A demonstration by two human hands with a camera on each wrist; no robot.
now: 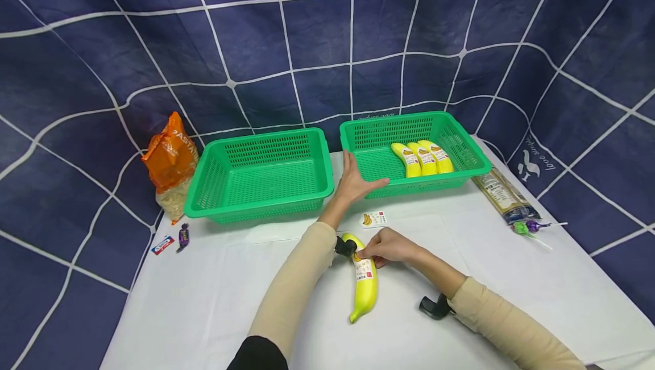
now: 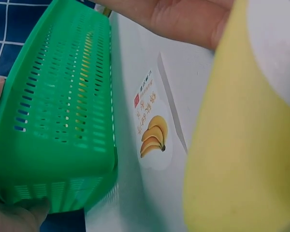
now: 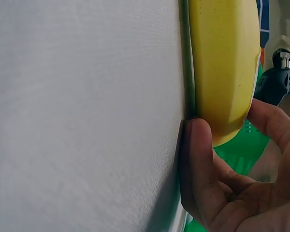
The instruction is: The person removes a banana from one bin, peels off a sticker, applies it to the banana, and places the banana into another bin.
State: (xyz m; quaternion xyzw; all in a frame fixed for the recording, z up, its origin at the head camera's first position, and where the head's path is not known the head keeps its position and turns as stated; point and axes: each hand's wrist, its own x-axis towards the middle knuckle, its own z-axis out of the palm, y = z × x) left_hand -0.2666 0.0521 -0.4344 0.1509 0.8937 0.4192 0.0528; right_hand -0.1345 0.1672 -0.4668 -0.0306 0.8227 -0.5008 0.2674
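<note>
A yellow banana (image 1: 365, 287) with a white label lies at the middle of the table, its green tip toward me. My right hand (image 1: 390, 246) pinches its far part, as the right wrist view shows with a finger along the side of the banana (image 3: 224, 63) and the thumb by the label edge. My left hand (image 1: 353, 181) is spread at the near left corner of the right green basket (image 1: 409, 188), fingers along its side and thumb along its front. Three labelled bananas (image 1: 422, 158) lie in that basket. A banana-printed card (image 1: 374, 219) lies before it.
Another green basket (image 1: 261, 205) stands at left, beside an orange pasta bag (image 1: 171, 157). Two small wrapped sweets, one purple (image 1: 183, 236), lie left. At right are a long packet (image 1: 505, 192) and lollipops (image 1: 534, 226). A blue checked curtain (image 1: 327, 34) hangs behind.
</note>
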